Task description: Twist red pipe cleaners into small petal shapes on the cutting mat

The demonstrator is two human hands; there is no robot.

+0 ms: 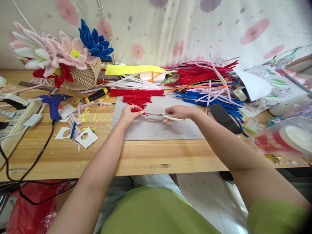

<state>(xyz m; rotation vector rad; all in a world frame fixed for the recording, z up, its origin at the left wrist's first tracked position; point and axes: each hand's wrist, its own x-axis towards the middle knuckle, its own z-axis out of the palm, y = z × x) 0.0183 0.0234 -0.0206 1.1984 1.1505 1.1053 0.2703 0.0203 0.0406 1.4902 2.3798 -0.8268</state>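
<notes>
Above the grey cutting mat [156, 130], my left hand [130, 115] pinches a short red fuzzy piece [136, 110]. My right hand [179, 112] is closed on white-handled scissors [174, 118], whose blades point left and reach the end of the red piece. Whether the blades touch it is too small to tell. Red fuzzy stems [137, 94] lie in a stack just behind my left hand, at the mat's back edge.
A blue glue gun [54, 105], white cards with holes [87, 137] and scraps lie at left. Fuzzy flowers [73, 52] stand behind them. At right are blue stems [216, 101], a dark phone [223, 118] and a bagged red cup [280, 139].
</notes>
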